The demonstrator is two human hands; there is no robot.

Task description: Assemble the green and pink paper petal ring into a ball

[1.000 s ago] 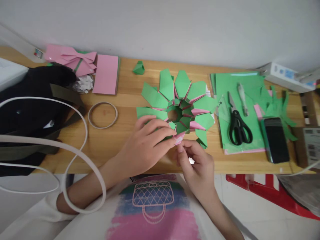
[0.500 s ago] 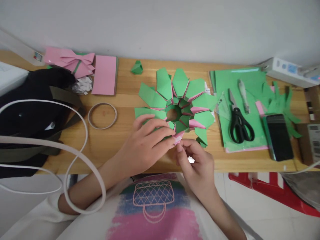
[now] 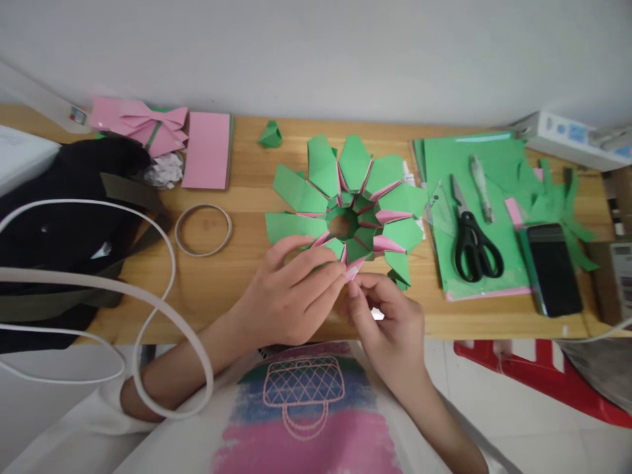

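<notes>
A ring of folded green and pink paper (image 3: 322,164), shaped like a flower with a round hole in the middle, lies on the wooden table. My left hand (image 3: 291,293) grips its near left edge, the fingers curled over a green petal. My right hand (image 3: 388,316) pinches near a pink flap (image 3: 353,269) at the near edge of the ring, close to my left fingertips. Something small and white shows beneath my right hand; what it is I cannot make out.
Scissors (image 3: 474,247), a pen-like tool (image 3: 481,189) and a phone (image 3: 552,270) rest on or beside green sheets (image 3: 444,158) at the right. Leftward are a tape ring (image 3: 228,230), pink paper (image 3: 206,150), a black bag (image 3: 64,191) and looping white cables (image 3: 170,296).
My left hand has shifted slightly down, its fingers drawn in more, uncovering more of the lower left petals. My right hand has hardly moved.
</notes>
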